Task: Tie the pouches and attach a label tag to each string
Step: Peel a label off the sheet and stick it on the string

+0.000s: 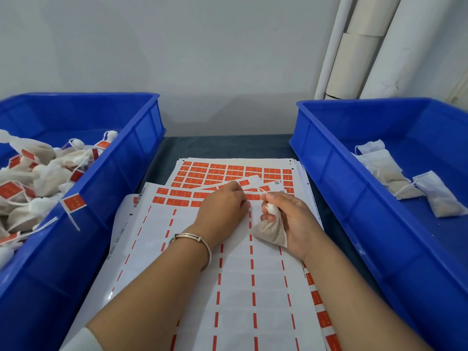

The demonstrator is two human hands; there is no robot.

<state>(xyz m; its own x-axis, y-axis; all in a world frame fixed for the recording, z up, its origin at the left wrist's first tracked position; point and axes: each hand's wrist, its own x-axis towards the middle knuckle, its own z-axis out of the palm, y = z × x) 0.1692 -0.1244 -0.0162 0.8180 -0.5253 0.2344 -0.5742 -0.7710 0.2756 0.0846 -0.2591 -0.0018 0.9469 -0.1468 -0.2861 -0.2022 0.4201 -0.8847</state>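
Fingers [269,198] of the right hand [291,221] squeeze the tied neck of a small white pouch [272,230].
It hangs soft and light over the label sheet [238,274], between two blue bins; hold it at the knot. Left hand [222,206] fingertips pinch together at an orange label [253,197] beside its thin string [262,190].

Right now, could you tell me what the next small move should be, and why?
Probably peel one orange label off the sheet with the left hand. Its fingertips already rest on that row, while the right hand holds a tied pouch whose string carries no tag.
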